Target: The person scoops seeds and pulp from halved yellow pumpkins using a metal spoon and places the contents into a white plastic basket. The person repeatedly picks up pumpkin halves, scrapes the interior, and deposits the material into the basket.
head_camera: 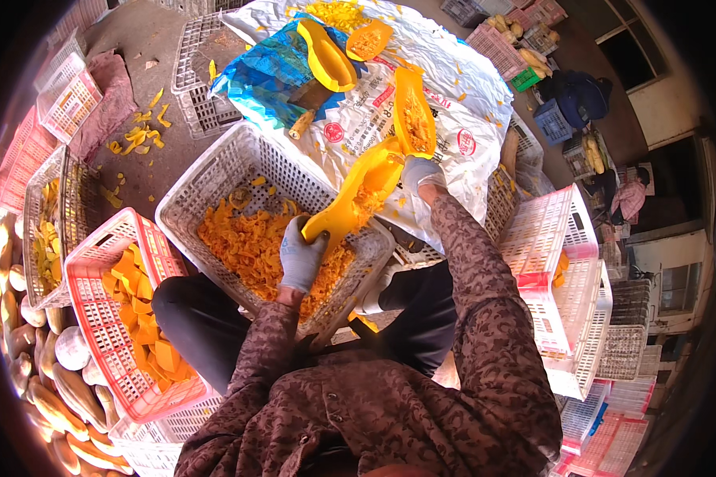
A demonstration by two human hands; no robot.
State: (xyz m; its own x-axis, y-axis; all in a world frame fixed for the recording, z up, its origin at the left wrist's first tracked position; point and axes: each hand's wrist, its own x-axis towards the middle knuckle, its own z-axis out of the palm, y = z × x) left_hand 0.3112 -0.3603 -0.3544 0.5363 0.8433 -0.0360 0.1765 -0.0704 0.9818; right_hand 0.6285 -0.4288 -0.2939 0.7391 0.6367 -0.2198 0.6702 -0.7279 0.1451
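Note:
My left hand (301, 255), in a pale work glove, grips the narrow neck of a halved, peeled squash (358, 194). Stringy orange pulp and seeds hang from its hollow. My right hand (422, 172), also gloved, is curled at the half's wide far end; whether it holds a small tool is hidden. Beneath lies a white plastic crate (203, 158) with a heap of scraped orange pulp (244, 250). Just beyond my right hand, a seed-filled squash half (414, 113) rests on a printed white sack (358, 128).
A hollowed half (328, 56), a seeded half (370, 40) and a wooden-handled cleaver (303, 124) lie beyond the crate. A pink crate (74, 268) holds squash pieces (149, 322) at left, near whole squashes (74, 387). Stacked crates (540, 238) stand right; a person (629, 197) sits farther off.

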